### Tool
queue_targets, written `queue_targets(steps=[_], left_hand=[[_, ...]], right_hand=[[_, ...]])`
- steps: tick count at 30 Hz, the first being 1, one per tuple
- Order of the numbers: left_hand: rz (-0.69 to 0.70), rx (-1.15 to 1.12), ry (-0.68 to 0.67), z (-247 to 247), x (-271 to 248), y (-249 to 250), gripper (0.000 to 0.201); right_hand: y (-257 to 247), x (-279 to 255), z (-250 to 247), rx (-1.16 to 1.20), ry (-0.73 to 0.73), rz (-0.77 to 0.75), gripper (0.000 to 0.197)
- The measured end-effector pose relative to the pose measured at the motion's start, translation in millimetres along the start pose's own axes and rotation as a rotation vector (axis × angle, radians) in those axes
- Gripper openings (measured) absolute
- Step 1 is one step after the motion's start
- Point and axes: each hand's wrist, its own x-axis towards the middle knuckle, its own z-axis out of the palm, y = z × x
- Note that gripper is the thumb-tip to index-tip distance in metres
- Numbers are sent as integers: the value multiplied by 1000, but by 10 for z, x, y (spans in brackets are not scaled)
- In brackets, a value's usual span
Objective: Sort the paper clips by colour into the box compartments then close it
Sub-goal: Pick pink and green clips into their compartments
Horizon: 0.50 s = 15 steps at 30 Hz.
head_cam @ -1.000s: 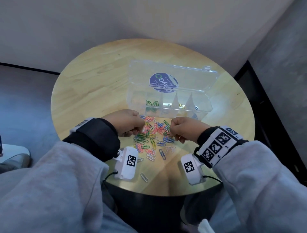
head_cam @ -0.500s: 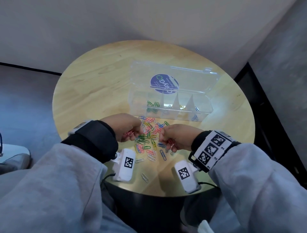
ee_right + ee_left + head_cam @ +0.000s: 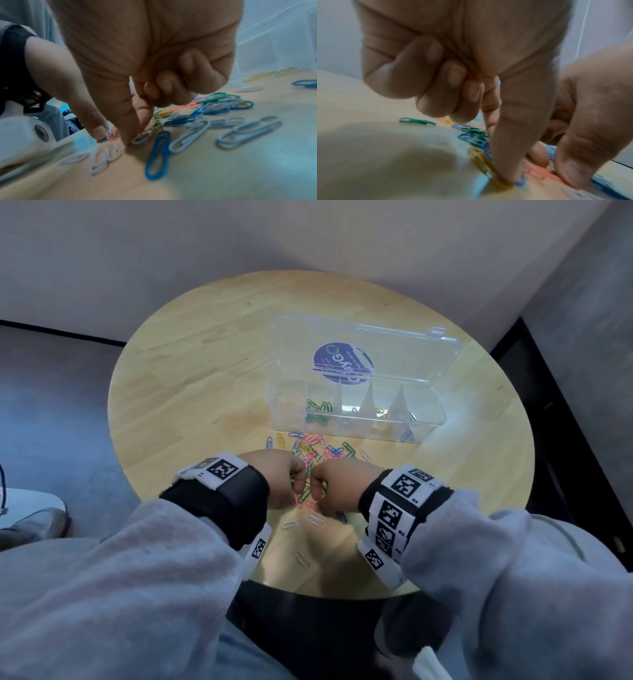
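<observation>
Both hands are working the paper clips lying under the fingers: left hand pinning a yellow clip, right hand nudging a white clip; light, slippery wire, probably best pinched edgewise.

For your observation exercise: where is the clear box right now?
In the head view, the clear box sits open on the round table, right of centre, just beyond the paper clip pile.

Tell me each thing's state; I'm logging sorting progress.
Box: open, lid upright, few clips in compartments.
Paper clip pile: unsorted, loose on the table.
Left hand: fingertip pressing a yellow clip.
Right hand: fingertips down on a white clip.
</observation>
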Motion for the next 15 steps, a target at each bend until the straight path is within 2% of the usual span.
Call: queue_targets(steps=[6, 11, 15], left_hand=[[-18, 32, 11, 3, 21, 1, 11], [-18, -61, -29, -13, 55, -32, 9], [-20, -172, -11, -48, 44, -72, 7]], right_hand=[[28, 26, 9, -64, 49, 26, 13], [122, -22, 18, 0, 53, 8, 4], [210, -54, -30, 155, 58, 23, 17]])
